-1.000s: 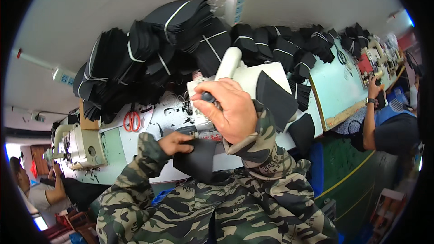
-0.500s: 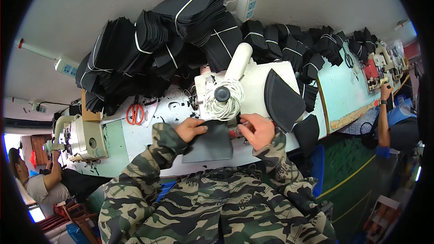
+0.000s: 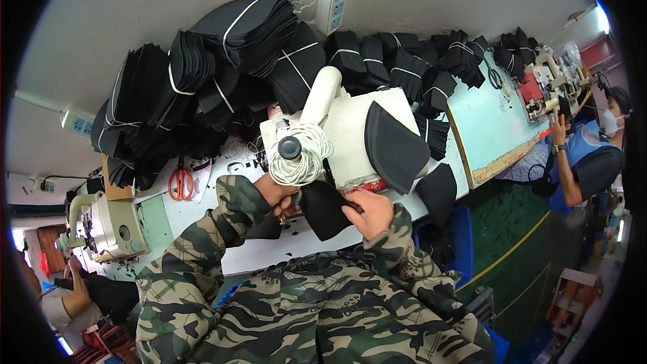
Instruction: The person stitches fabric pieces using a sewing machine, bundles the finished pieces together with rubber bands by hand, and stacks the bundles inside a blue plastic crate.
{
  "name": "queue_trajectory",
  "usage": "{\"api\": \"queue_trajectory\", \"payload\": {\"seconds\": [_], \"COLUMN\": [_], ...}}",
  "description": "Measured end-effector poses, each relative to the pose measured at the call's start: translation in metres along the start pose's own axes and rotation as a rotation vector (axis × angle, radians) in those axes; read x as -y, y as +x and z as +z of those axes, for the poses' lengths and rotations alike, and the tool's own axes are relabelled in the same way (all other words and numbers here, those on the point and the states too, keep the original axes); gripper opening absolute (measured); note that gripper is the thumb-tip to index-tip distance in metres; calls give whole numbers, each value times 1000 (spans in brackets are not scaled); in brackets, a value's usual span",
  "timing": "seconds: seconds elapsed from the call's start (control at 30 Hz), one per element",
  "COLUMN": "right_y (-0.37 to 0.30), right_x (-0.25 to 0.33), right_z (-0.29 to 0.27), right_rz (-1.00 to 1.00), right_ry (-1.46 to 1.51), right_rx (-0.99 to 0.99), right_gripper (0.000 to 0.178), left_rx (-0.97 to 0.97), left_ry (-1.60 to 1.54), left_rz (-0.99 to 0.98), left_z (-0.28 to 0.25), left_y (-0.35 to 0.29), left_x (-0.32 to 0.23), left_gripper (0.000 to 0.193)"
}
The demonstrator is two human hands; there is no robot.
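- head view: the right hand (image 3: 373, 213) pinches the right edge of the black piece (image 3: 325, 212) between thumb and fingers.
- the black piece is tilted in front of the machine (image 3: 347, 128), between both hands, lower edge toward the person.
- the left hand (image 3: 275, 194) is curled at its left edge, just under the cord (image 3: 300, 158); whether it grips anything, one cannot tell.
- a second piece (image 3: 265, 230) shows below the left hand.
- white table (image 3: 249, 259) lies open between that piece and the front edge, a narrow strip of room.
- curved panels (image 3: 397, 148) on the machine reach past its right edge; a loose panel (image 3: 438, 194) lies at the table's edge, near the blue bin (image 3: 464, 243).
- bundles (image 3: 242, 34) line the back; scissors (image 3: 180, 183) lie left, apart from the left sleeve.
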State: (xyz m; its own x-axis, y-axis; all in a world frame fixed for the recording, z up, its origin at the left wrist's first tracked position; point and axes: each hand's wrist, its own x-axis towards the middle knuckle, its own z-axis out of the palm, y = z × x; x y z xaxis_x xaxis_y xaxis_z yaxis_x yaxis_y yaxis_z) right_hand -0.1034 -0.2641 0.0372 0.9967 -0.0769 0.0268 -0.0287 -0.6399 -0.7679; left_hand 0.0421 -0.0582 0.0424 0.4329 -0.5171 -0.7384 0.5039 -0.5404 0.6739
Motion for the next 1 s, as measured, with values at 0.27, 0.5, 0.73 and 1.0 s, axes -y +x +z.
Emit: {"api": "queue_trajectory", "payload": {"seconds": [0.27, 0.5, 0.73, 1.0], "right_y": [6, 5, -14, 5], "right_x": [25, -17, 12, 13], "right_z": [-84, -49, 23, 61], "right_rz": [-59, -146, 65, 156], "right_ry": [-147, -457, 291, 349], "right_rx": [-592, -292, 294, 205], "right_gripper": [16, 20, 25, 25], "left_rx": [-478, -459, 59, 174], "left_ry": [910, 1331, 900, 165], "left_rz": [338, 200, 358, 121], "left_z": [-53, -43, -61, -11], "left_y": [6, 4, -22, -29], "left_x": [96, 147, 117, 50], "left_gripper": [28, 51, 24, 22]}}
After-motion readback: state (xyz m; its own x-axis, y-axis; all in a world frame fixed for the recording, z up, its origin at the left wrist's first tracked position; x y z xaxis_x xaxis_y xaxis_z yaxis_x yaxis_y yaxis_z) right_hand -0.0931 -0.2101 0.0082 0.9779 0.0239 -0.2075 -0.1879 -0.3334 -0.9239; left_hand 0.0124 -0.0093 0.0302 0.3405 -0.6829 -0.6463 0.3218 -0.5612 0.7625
